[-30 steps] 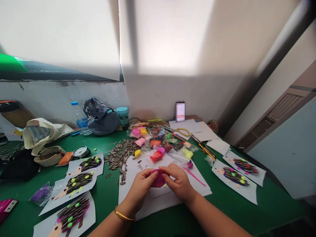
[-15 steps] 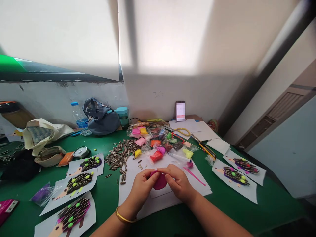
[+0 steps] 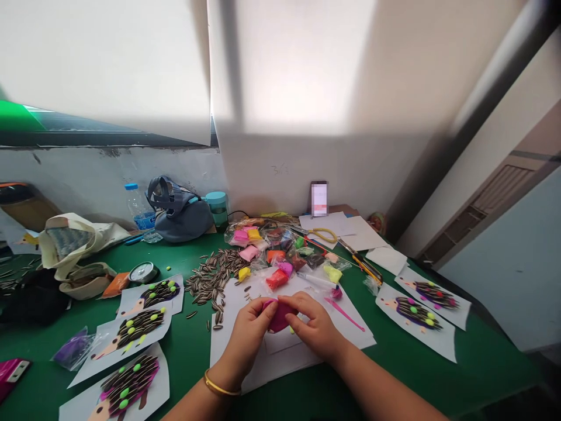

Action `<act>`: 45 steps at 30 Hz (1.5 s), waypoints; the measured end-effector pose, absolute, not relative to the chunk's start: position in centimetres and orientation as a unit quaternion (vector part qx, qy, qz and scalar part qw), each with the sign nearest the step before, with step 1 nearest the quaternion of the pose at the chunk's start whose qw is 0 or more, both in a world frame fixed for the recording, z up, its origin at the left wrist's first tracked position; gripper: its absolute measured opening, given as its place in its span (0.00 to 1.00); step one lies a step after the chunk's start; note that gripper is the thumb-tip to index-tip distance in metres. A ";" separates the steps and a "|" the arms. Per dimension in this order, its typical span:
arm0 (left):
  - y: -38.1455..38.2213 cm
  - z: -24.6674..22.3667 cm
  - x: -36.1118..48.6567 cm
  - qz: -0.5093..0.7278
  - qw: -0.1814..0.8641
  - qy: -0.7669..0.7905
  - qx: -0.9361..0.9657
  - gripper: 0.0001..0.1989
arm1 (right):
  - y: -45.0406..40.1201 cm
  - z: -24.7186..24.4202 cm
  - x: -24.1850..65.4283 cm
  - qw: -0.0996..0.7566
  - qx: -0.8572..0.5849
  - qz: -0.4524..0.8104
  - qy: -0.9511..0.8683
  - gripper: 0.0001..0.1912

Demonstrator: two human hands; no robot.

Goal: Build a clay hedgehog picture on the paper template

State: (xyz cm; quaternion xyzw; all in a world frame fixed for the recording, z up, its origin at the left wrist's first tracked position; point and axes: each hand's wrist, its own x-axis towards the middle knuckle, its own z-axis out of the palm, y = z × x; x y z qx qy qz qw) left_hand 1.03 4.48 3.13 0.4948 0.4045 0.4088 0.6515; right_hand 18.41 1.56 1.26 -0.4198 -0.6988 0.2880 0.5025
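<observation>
Between my two hands is a flattened piece of magenta modelling clay. My left hand pinches its left edge between thumb and fingers, a gold bangle on the wrist. On the other side my right hand grips the clay's top and right edge. Both hands are above a white paper sheet. A thin pink plastic tool lies on the paper to the right. Beyond the hands sit bagged clay pieces, among them a red one. A pile of sunflower seeds spreads to the left.
Finished hedgehog pictures lie at left and right. Yellow-handled scissors, a utility knife and a propped phone stand farther back. A blue-grey bag and a water bottle are by the wall.
The fingers have shifted along the clay's edge, and the piece is turned and tilted slightly. A small yellow-green spot now shows below it. Other things stay put.
</observation>
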 end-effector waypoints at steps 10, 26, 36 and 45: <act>4.5 3.0 1.1 0.406 0.692 0.391 0.451 0.22 | 1.5 1.5 18.5 0.484 -0.415 0.291 -0.713 0.16; 4.2 2.6 1.3 0.354 0.646 0.418 0.532 0.16 | 1.4 1.8 18.4 0.466 -0.389 0.311 -0.731 0.24; 4.2 3.4 1.2 0.413 0.652 0.411 0.486 0.17 | 1.7 1.6 18.5 0.521 -0.411 0.298 -0.686 0.19; 4.2 3.1 1.2 0.387 0.686 0.396 0.472 0.22 | 1.9 1.4 18.2 0.552 -0.437 0.298 -0.645 0.09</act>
